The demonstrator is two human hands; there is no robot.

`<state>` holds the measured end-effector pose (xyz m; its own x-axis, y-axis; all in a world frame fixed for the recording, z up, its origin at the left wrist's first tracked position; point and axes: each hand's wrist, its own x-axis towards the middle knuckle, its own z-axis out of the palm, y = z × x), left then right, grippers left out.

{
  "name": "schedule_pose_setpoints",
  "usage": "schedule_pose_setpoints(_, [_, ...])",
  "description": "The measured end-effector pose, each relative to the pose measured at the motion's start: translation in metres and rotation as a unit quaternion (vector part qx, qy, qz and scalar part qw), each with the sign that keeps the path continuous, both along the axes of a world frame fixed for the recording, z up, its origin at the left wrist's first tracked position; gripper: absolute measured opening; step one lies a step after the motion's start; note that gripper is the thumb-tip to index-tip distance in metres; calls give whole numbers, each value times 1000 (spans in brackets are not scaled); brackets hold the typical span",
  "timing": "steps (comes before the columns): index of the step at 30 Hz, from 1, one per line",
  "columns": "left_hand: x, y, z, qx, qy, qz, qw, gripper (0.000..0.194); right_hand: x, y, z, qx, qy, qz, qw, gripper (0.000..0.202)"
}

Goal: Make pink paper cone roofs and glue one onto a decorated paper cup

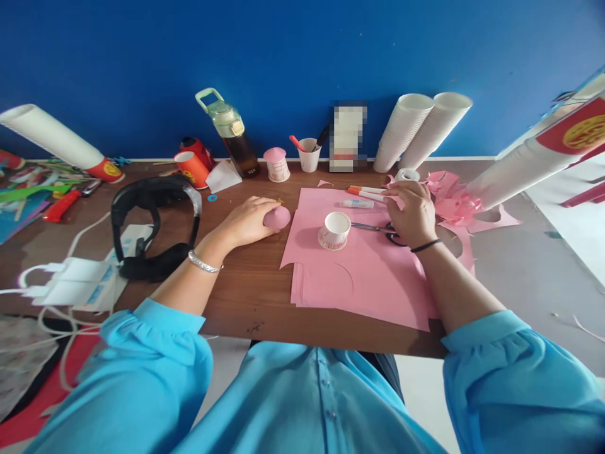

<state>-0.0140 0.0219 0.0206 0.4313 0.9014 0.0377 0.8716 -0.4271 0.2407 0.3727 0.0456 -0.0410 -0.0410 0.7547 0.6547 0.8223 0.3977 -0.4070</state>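
My left hand (251,221) has its fingers round a small pink paper cone (277,218) on the wooden table. My right hand (412,211) is over the right side of the pink paper sheets (378,277), its fingertips at the end of orange-and-white markers (366,191); whether it grips one is unclear. Below that hand lie scissors (373,227) with black handles, partly covered. A white paper cup (334,231) with red drawing stands open end up on the sheets. A glue tube (357,203) lies behind it.
Along the blue wall stand a pink-roofed cup (276,165), a pen cup (309,156), a bottle (235,139) and stacked cups (406,129). Pink scraps (454,198) lie at right. A black headset (155,227) and a white power strip (127,258) are at left.
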Motion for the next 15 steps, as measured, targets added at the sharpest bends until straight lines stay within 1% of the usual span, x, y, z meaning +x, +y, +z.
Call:
schedule_pose_setpoints(2, [2,-3,1,13,4,14,1000,48,-3,-5,4,16,-12,10,1000,15])
schedule_pose_setpoints(4, [3,-4,1,25,5,21,999,48,-6,-9,6,23,-20,29,999,16])
schedule_pose_setpoints(9, [6,-4,3,-3,39,-5,999,62,-8,-11,6,8,-20,45,999,15])
schedule_pose_setpoints(11, [8,-4,3,-14,60,-1,998,66,-7,-11,5,4,-13,45,999,15])
schedule_pose_setpoints(13, [10,-6,5,-7,69,11,998,62,-7,-11,4,1,-10,45,999,15])
schedule_pose_setpoints(15, [12,-10,8,15,59,21,998,56,-8,-12,3,-2,-14,45,999,17])
